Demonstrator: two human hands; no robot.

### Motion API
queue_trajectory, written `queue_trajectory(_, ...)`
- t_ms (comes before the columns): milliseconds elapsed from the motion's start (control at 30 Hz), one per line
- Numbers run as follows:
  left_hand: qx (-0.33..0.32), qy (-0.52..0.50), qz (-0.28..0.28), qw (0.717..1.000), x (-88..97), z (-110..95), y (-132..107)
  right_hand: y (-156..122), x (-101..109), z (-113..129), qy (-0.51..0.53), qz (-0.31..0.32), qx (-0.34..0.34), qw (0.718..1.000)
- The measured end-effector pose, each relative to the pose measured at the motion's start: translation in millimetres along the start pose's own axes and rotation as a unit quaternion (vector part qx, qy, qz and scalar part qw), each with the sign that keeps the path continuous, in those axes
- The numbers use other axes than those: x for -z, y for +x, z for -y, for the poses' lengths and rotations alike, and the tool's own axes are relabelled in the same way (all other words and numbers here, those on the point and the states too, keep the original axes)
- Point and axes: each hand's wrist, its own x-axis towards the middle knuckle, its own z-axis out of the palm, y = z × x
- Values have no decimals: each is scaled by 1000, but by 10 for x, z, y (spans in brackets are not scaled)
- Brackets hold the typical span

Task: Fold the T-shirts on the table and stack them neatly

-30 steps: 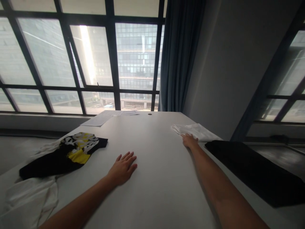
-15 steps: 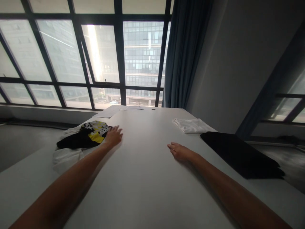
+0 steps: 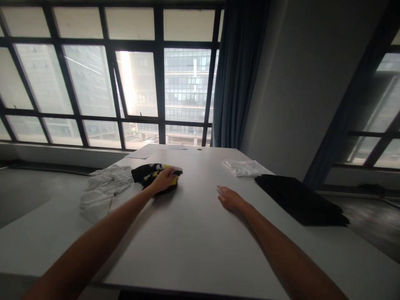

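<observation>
My left hand [image 3: 165,179] grips a bunched black, yellow and white patterned garment [image 3: 145,171] over the left half of the white table [image 3: 193,237]; its exact kind cannot be made out. Just left of it lies a crumpled white cloth [image 3: 104,191]. My right hand [image 3: 231,199] rests on the tabletop right of the middle, fingers stretched out and holding nothing. Beyond and to the right of that hand is a folded white cloth [image 3: 245,168]. A flat black folded cloth or stack [image 3: 296,200] lies nearer along the right edge.
Sheets of paper [image 3: 140,154] lie at the table's far left corner, and a small dark round spot [image 3: 199,149] sits near the far edge. Behind the table are a large framed window [image 3: 187,83] and a blue curtain [image 3: 237,79]. The table's front edge shows below.
My left hand has closed on the patterned garment and moved it right, off the crumpled white cloth. My right hand stays on the table. The camera view has tilted slightly.
</observation>
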Motion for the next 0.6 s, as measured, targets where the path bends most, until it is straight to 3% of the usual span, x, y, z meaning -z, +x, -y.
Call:
queue_trajectory(100, -117, -125, 61, 983, -405, -211, -64, -29, 19, 22, 74, -46, 46, 995)
queue_trajectory(200, -123, -70, 90, 986, -622, -232, -225, -55, -13, 56, 131, -64, 90, 985)
queue_trajectory(333, -90, -4, 142, 986, -540, -6, -408, -39, -38, 110, 165, -72, 104, 978)
queue_trajectory(433, -99, -16, 194, 976, -365, 147, -450, 5, 69, 88, 202, -128, 82, 968)
queue_trajectory(533, -90, -16, 162, 983, -303, 169, -421, -1, 239, 21, 242, -189, 37, 951)
queue_trajectory(600, -51, -4, 110, 993, -359, 113, -375, -63, 313, 33, 262, -150, 49, 952)
